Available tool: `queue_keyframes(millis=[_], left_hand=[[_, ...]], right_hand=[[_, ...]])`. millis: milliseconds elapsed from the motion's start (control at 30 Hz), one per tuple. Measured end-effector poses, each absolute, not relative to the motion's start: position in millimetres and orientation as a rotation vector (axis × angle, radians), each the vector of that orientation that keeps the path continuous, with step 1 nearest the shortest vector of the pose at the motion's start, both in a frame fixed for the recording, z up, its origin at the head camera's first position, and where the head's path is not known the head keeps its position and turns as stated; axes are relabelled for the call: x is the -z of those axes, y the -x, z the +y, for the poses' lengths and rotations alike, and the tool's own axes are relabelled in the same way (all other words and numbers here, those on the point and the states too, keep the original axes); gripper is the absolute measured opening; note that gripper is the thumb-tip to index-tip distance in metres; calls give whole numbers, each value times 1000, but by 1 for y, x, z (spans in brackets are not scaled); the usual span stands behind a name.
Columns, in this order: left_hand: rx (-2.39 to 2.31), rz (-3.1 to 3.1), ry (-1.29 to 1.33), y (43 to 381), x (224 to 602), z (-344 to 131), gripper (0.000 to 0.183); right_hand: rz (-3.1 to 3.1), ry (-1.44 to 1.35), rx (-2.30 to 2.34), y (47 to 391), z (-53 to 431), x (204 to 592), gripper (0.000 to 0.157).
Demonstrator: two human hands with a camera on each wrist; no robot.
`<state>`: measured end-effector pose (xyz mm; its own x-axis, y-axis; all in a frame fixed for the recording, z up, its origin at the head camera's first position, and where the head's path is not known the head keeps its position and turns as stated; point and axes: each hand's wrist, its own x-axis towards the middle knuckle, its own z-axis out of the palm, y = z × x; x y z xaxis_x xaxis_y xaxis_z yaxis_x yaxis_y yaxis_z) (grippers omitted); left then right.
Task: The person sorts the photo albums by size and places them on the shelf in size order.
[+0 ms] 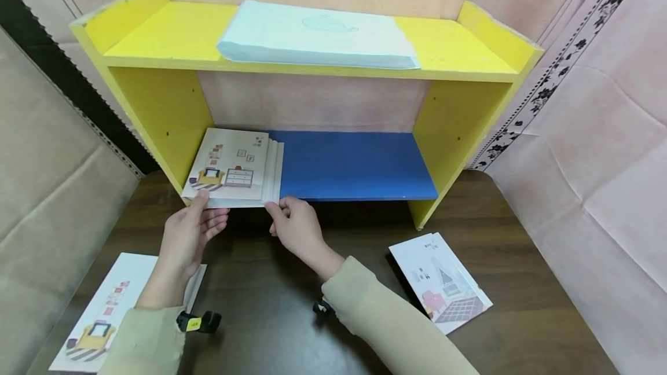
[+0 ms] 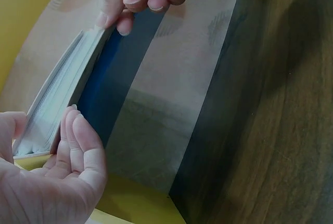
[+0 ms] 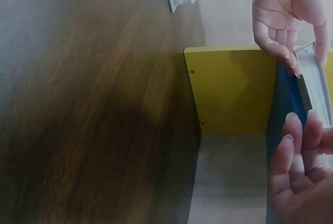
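Note:
A stack of white books [image 1: 229,161] lies flat at the left end of the blue shelf board [image 1: 354,166], beside the yellow side panel. My left hand [image 1: 182,242] pinches its front left corner, thumb on the top cover and fingers beneath. At the front right corner, my right hand [image 1: 299,227] pinches the stack between thumb and curled fingers. The left wrist view shows the page edges [image 2: 62,88] between both hands. In the right wrist view, the stack's edge [image 3: 315,83] lies between the fingers and thumbs.
A yellow shelf unit [image 1: 448,132] stands on the dark wooden table [image 1: 260,305]. On its top rests a pale blue soft pack [image 1: 318,33]. More white books [image 1: 99,317] lie at front left, partly under my left arm. Other books [image 1: 443,282] lie at right, beside my right forearm.

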<state>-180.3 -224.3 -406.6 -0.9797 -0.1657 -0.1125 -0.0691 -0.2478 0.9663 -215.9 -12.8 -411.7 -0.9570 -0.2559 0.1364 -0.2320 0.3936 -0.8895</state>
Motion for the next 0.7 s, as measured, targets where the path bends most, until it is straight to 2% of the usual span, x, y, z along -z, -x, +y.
queue_keyframes(millis=[467,700], left_hand=[[2350,-1938,-470,192,404,-227,65],[2313,-1962,-528,196,404,-229,67]], right_hand=[[2812,471,1667,225,-16,418,37],[2677,505,1675,223,-5,423,35]])
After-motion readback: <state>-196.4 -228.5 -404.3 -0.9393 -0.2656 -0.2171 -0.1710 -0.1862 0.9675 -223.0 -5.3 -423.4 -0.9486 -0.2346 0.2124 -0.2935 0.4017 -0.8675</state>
